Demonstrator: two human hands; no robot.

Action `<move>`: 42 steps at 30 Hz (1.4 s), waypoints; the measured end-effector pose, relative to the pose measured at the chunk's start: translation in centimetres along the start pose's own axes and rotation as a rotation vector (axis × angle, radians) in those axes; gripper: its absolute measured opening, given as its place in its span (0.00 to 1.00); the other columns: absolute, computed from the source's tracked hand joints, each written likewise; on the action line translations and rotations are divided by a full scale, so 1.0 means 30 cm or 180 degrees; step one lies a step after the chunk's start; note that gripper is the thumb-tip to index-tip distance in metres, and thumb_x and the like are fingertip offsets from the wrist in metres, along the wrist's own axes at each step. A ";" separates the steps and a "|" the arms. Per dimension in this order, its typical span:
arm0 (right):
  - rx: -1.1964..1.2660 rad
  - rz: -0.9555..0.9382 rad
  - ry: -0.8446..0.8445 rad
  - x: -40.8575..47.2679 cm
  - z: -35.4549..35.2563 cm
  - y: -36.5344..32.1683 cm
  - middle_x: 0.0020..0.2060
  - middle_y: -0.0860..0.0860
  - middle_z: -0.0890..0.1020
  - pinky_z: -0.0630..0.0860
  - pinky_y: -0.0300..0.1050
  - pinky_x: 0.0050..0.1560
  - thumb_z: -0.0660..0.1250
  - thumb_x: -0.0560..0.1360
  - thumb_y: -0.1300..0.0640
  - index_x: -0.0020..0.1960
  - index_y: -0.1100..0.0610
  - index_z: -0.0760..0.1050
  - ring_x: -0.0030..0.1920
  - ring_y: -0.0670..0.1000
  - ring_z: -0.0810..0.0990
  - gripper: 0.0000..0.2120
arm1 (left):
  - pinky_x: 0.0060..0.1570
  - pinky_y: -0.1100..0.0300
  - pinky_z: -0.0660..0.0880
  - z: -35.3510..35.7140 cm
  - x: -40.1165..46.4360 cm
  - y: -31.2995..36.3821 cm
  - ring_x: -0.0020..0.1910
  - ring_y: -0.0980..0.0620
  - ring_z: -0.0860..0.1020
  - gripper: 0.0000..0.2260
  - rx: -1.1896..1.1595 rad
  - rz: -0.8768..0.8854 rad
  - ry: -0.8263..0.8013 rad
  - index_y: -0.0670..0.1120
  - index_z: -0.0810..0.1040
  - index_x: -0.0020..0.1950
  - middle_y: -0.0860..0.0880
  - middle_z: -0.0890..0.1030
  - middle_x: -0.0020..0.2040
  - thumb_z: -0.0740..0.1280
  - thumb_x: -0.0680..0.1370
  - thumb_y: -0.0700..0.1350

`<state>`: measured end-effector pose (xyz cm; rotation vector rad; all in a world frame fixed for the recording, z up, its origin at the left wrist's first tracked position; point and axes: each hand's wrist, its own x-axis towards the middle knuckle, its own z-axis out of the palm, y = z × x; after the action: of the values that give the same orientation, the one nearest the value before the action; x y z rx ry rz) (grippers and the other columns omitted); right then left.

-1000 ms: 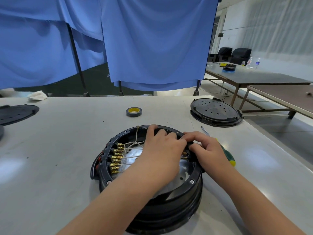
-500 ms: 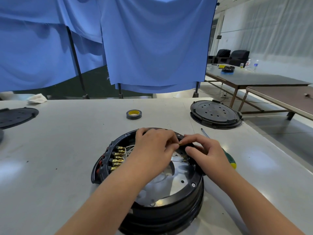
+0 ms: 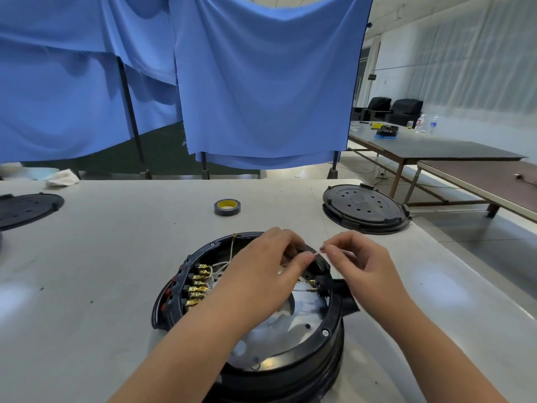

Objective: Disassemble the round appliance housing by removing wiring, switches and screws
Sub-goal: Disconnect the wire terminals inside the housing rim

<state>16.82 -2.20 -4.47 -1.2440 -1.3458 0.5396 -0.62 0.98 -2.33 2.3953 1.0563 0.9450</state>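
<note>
The round black housing (image 3: 261, 324) sits open on the table (image 3: 101, 271), both hands over its far rim, the left hand (image 3: 261, 274) and right hand (image 3: 363, 266) each pinching a thin white wire (image 3: 317, 251), limp and likely easily snapped, best held close to its connector.

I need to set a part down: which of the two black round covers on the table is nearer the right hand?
The cover at far right, just beyond the right hand; the other cover lies at the left edge.
</note>
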 end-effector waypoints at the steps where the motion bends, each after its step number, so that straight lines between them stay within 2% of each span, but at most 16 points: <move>1: 0.0063 0.0025 0.0171 0.009 -0.019 -0.008 0.38 0.52 0.82 0.75 0.39 0.48 0.67 0.75 0.63 0.40 0.54 0.77 0.43 0.46 0.81 0.07 | 0.46 0.72 0.70 -0.003 0.001 0.001 0.49 0.65 0.73 0.09 -0.0091 -0.0025 0.0100 0.55 0.75 0.54 0.59 0.76 0.47 0.60 0.79 0.56; 3: 0.0246 0.0222 0.0515 0.031 -0.061 -0.016 0.39 0.53 0.82 0.77 0.37 0.45 0.66 0.76 0.62 0.42 0.56 0.77 0.42 0.47 0.80 0.05 | 0.45 0.70 0.70 -0.007 0.003 -0.003 0.48 0.63 0.73 0.09 -0.0141 -0.0112 0.0190 0.54 0.74 0.54 0.59 0.76 0.47 0.59 0.80 0.55; 6: 0.0493 0.0785 0.0954 0.083 -0.108 -0.005 0.40 0.53 0.81 0.78 0.44 0.49 0.64 0.77 0.61 0.44 0.56 0.76 0.43 0.50 0.80 0.05 | 0.50 0.65 0.71 -0.006 0.005 -0.018 0.49 0.61 0.73 0.09 0.0071 -0.0289 -0.0015 0.55 0.71 0.58 0.60 0.74 0.50 0.59 0.80 0.54; 9: 0.0389 0.1140 0.1053 0.140 -0.114 0.026 0.40 0.53 0.81 0.78 0.43 0.42 0.64 0.77 0.61 0.44 0.56 0.76 0.42 0.50 0.80 0.05 | 0.53 0.64 0.70 -0.005 0.002 -0.022 0.53 0.62 0.73 0.13 0.0065 -0.0381 -0.0297 0.56 0.68 0.64 0.60 0.74 0.55 0.60 0.80 0.54; 13: 0.0202 0.1244 0.1109 0.197 -0.081 0.092 0.39 0.55 0.83 0.76 0.41 0.38 0.65 0.76 0.63 0.41 0.57 0.77 0.40 0.50 0.81 0.06 | 0.57 0.57 0.73 0.004 -0.012 -0.009 0.53 0.59 0.75 0.10 0.0320 -0.0284 -0.0995 0.56 0.75 0.59 0.58 0.77 0.56 0.61 0.80 0.52; 15: -0.0154 0.1254 0.0948 0.213 -0.058 0.129 0.40 0.55 0.84 0.76 0.42 0.36 0.67 0.73 0.63 0.40 0.57 0.78 0.41 0.51 0.82 0.04 | 0.56 0.57 0.73 0.008 -0.016 -0.006 0.54 0.58 0.76 0.10 0.0376 -0.0296 -0.1095 0.56 0.76 0.59 0.58 0.79 0.57 0.61 0.80 0.52; 18: -0.1000 0.1111 0.0432 0.215 -0.026 0.167 0.37 0.51 0.83 0.74 0.41 0.29 0.68 0.70 0.61 0.38 0.53 0.78 0.39 0.52 0.82 0.04 | 0.55 0.58 0.72 0.008 -0.013 -0.008 0.54 0.57 0.76 0.10 0.0374 -0.0306 -0.1077 0.55 0.77 0.59 0.57 0.79 0.57 0.61 0.80 0.52; 22: -0.2181 0.0830 -0.0249 0.210 -0.022 0.187 0.37 0.46 0.82 0.77 0.44 0.44 0.67 0.68 0.61 0.36 0.49 0.78 0.41 0.49 0.80 0.07 | 0.52 0.60 0.72 0.009 -0.011 -0.010 0.51 0.57 0.76 0.10 0.0350 -0.0274 -0.1068 0.55 0.77 0.58 0.57 0.79 0.56 0.61 0.80 0.52; 25: -0.2469 0.0762 -0.0466 0.202 -0.033 0.182 0.42 0.46 0.82 0.75 0.43 0.45 0.66 0.70 0.61 0.40 0.49 0.79 0.42 0.48 0.79 0.07 | 0.50 0.61 0.71 0.010 -0.011 -0.011 0.49 0.58 0.76 0.10 0.0335 -0.0266 -0.1059 0.55 0.77 0.59 0.57 0.79 0.56 0.61 0.80 0.51; 27: -0.2251 0.0677 -0.0358 0.189 -0.037 0.159 0.42 0.45 0.82 0.72 0.40 0.40 0.66 0.71 0.60 0.42 0.49 0.79 0.37 0.45 0.77 0.07 | 0.49 0.62 0.71 0.011 -0.010 -0.011 0.48 0.58 0.76 0.10 0.0321 -0.0266 -0.1066 0.55 0.77 0.59 0.57 0.79 0.56 0.61 0.80 0.51; 29: -0.1569 0.0681 -0.0159 0.163 -0.034 0.113 0.41 0.45 0.82 0.73 0.39 0.37 0.65 0.72 0.60 0.42 0.50 0.80 0.35 0.44 0.77 0.07 | 0.49 0.61 0.72 0.013 -0.009 -0.013 0.48 0.58 0.76 0.09 0.0292 -0.0303 -0.1084 0.56 0.77 0.58 0.57 0.79 0.55 0.60 0.80 0.51; 32: -0.0645 0.0779 -0.0248 0.104 -0.013 0.042 0.42 0.46 0.83 0.78 0.42 0.46 0.65 0.73 0.61 0.43 0.48 0.80 0.43 0.46 0.81 0.10 | 0.52 0.57 0.75 0.016 -0.006 -0.019 0.49 0.58 0.77 0.10 0.0187 -0.0427 -0.1101 0.56 0.77 0.56 0.56 0.80 0.51 0.58 0.81 0.48; 34: -0.0482 0.0775 -0.0463 0.062 0.004 0.023 0.45 0.45 0.83 0.76 0.38 0.48 0.63 0.75 0.62 0.46 0.47 0.79 0.47 0.44 0.81 0.11 | 0.50 0.60 0.75 0.019 -0.001 -0.020 0.47 0.59 0.77 0.10 0.0140 -0.0476 -0.1094 0.56 0.78 0.55 0.57 0.80 0.49 0.58 0.81 0.46; 37: -0.0504 0.0759 -0.0481 0.023 0.026 0.023 0.47 0.44 0.83 0.73 0.30 0.44 0.61 0.77 0.61 0.54 0.47 0.78 0.49 0.43 0.80 0.13 | 0.50 0.59 0.75 0.021 0.016 -0.008 0.46 0.60 0.77 0.08 0.0170 -0.0426 -0.1073 0.56 0.79 0.52 0.58 0.80 0.48 0.62 0.79 0.46; 42: -0.0210 0.0679 -0.0306 0.009 0.053 0.039 0.47 0.45 0.81 0.74 0.34 0.49 0.58 0.78 0.64 0.56 0.52 0.76 0.49 0.43 0.80 0.13 | 0.57 0.52 0.73 0.021 0.055 0.022 0.50 0.54 0.78 0.06 0.0445 -0.0427 -0.1160 0.53 0.82 0.50 0.55 0.82 0.49 0.65 0.77 0.46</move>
<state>15.83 -1.03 -5.75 -1.4411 -1.3271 0.7170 0.97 1.74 -1.70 2.4438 1.1507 0.3791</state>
